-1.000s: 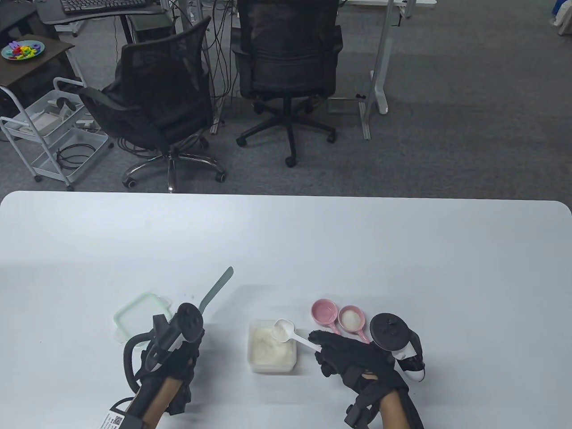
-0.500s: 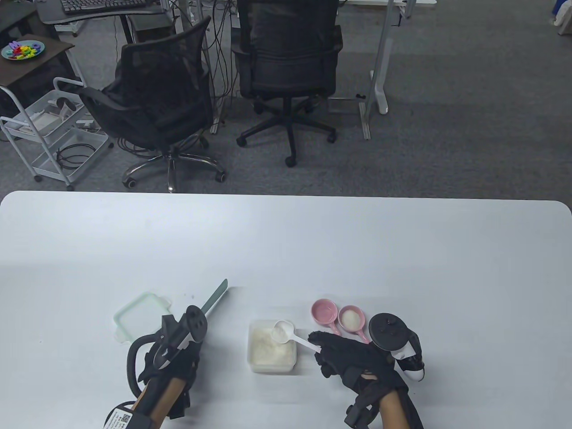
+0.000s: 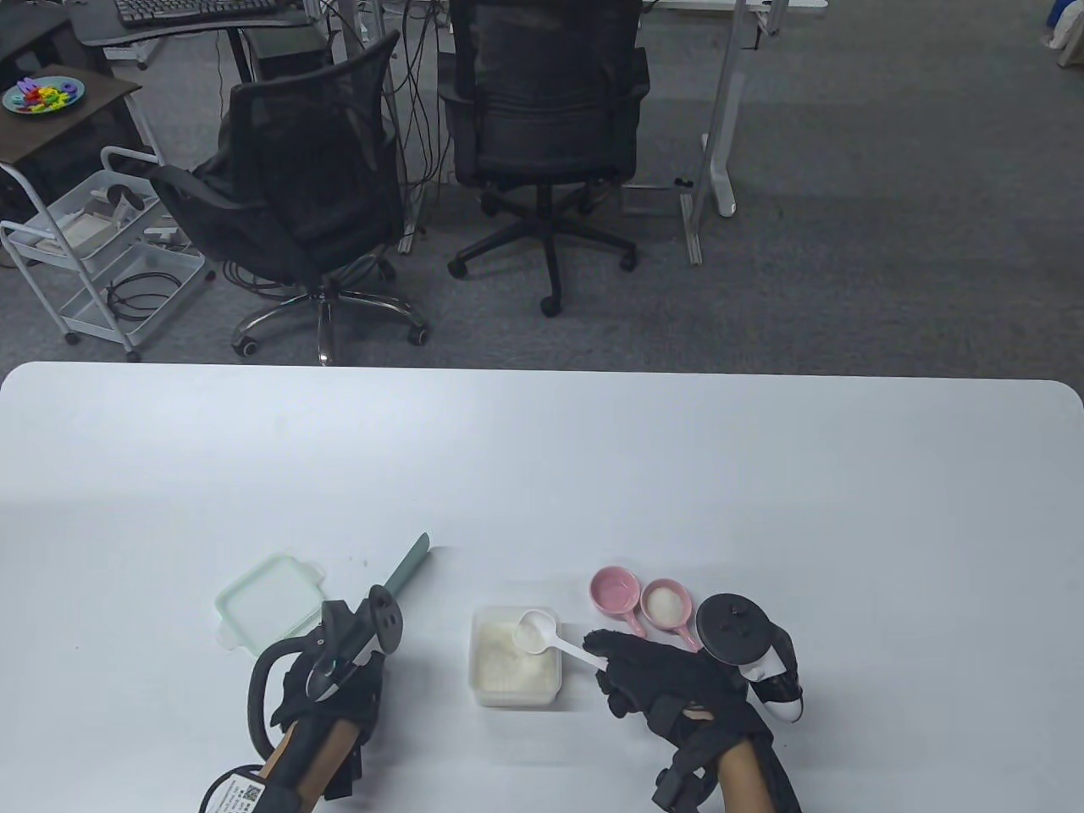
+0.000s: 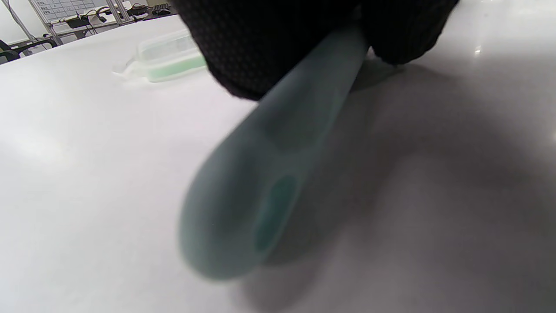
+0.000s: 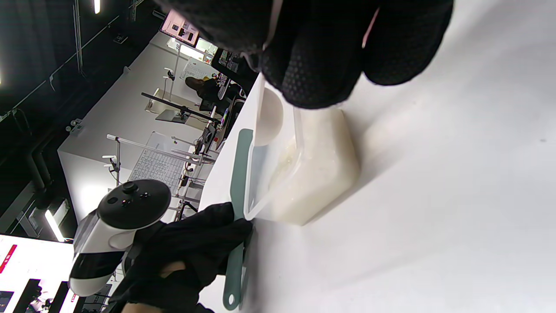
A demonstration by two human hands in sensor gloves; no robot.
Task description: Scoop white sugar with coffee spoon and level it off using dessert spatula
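While right hand (image 3: 656,677) holds spoon (image 3: 542,635), left hand (image 3: 326,686) grips spatula (image 3: 406,566)

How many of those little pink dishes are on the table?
2, side by side right of the sugar container: the left pink dish looks empty, the right pink dish holds something white. None seems hidden.

grey carpet floor (image 3: 847,254), two black office chairs (image 3: 542,110), white wire cart (image 3: 93,254).

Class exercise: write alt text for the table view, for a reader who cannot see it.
A gloved right hand holds a white coffee spoon of sugar above an open sugar container. The left hand holds a green spatula beside it.
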